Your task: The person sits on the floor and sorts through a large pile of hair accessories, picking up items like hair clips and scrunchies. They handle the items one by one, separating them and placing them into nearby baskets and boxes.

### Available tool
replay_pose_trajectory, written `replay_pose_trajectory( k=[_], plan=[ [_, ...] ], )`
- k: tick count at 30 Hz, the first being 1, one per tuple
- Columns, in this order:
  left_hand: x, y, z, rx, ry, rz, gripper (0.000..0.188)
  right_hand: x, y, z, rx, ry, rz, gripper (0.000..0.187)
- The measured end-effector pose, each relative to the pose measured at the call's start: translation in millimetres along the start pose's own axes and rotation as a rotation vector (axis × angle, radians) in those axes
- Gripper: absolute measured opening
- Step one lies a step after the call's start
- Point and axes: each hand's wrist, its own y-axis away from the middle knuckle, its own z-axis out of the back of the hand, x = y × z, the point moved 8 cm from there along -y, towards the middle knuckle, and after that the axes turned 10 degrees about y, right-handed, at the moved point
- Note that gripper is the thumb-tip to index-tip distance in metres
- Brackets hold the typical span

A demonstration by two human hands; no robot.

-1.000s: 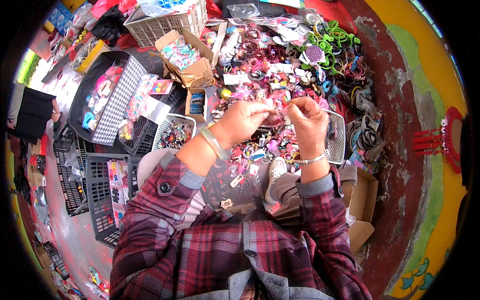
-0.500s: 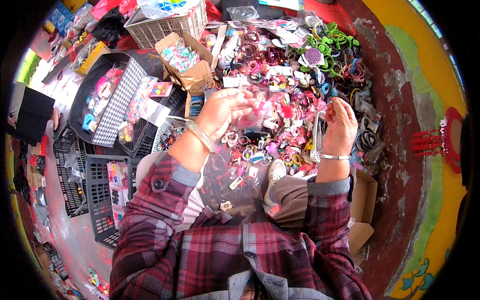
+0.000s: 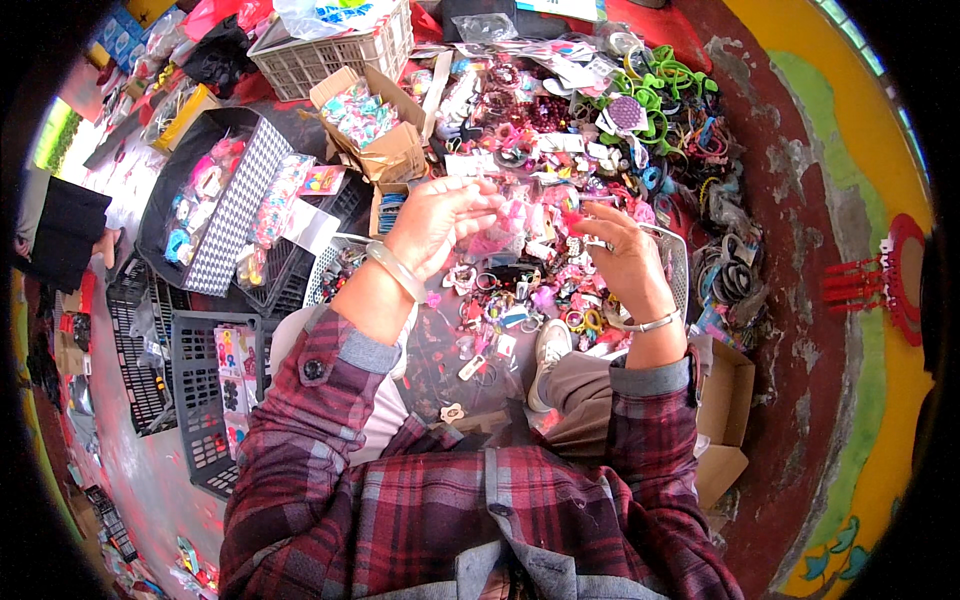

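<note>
My left hand [image 3: 430,225], a pale bangle on its wrist, is closed at the fingertips on a small clear plastic bag [image 3: 498,232] with pink pieces in it. To the right of the bag is my right hand [image 3: 625,255], wearing a silver bracelet. Its fingers are bent and spread toward the bag, and I see nothing held in them. Beneath both hands lies a pile of hair accessories [image 3: 530,265], mostly pink, red and white. A white basket [image 3: 678,262] shows its rim behind my right wrist.
Green headbands [image 3: 660,85] lie at the far right of the pile. An open cardboard box [image 3: 405,150] with small packets, a grey crate [image 3: 345,55] and a houndstooth-patterned box [image 3: 235,215] stand to the left. A dark plastic basket [image 3: 200,400] is by my left arm. One shoe [image 3: 550,360] shows below the pile.
My right hand has moved left toward the plastic bag, and its pinched fingers have spread. The left hand stays nearly in place with the bag.
</note>
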Motion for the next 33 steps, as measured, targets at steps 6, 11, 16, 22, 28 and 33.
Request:
replay_pose_trajectory(
  k=[6, 11, 16, 22, 28, 33],
  plan=[
    [0.8, -0.4, -0.2, 0.010, 0.016, 0.002, 0.023, 2.3, -5.7, 16.8, -0.279, 0.120, -0.003, 0.015],
    [-2.0, 3.5, -3.4, 0.036, -0.009, 0.015, 0.022, -31.8, 5.1, -5.9, 0.130, -0.287, -0.488, 0.023],
    [4.5, 8.3, -24.7, 0.121, 0.056, 0.080, 0.023, -7.6, 8.4, -27.9, 0.109, -0.931, -0.509, 0.037],
    [13.1, 10.8, -31.9, 0.183, 0.030, 0.119, 0.022, 2.1, 11.0, -37.5, 0.172, -0.963, -0.511, 0.021],
    [12.3, 11.0, -33.3, 0.209, 0.022, 0.108, 0.022, 2.1, 11.1, -38.7, 0.188, -1.072, -0.510, 0.018],
    [12.8, 11.0, -31.2, 0.191, 0.082, 0.126, 0.020, 3.9, 11.0, -44.8, 0.223, -1.208, -0.531, 0.020]
  ],
)
